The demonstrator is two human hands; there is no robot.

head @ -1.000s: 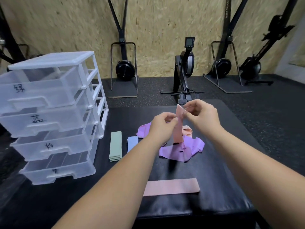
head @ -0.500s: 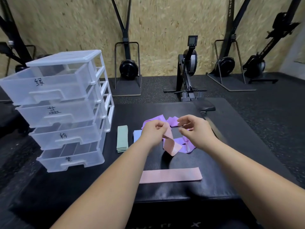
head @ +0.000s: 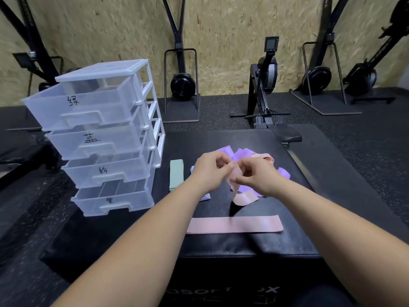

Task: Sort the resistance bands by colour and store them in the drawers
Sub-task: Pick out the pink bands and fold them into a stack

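Head view: left hand (head: 211, 171) and right hand (head: 256, 176) both pinched a pink band (head: 244, 198), its loop drooping onto the surface (head: 309, 218). A second pink band (head: 234, 224) lay flat nearer, green bands (head: 176, 177) folded, purple bands (head: 243, 152) heaped. Sorting looked partway done. The drawers (head: 99, 138) stood pulled out and looked empty, so nothing stored yet.

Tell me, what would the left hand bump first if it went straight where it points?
Probably the right hand: the left hand points at it across the limp pink fabric band both pinch.
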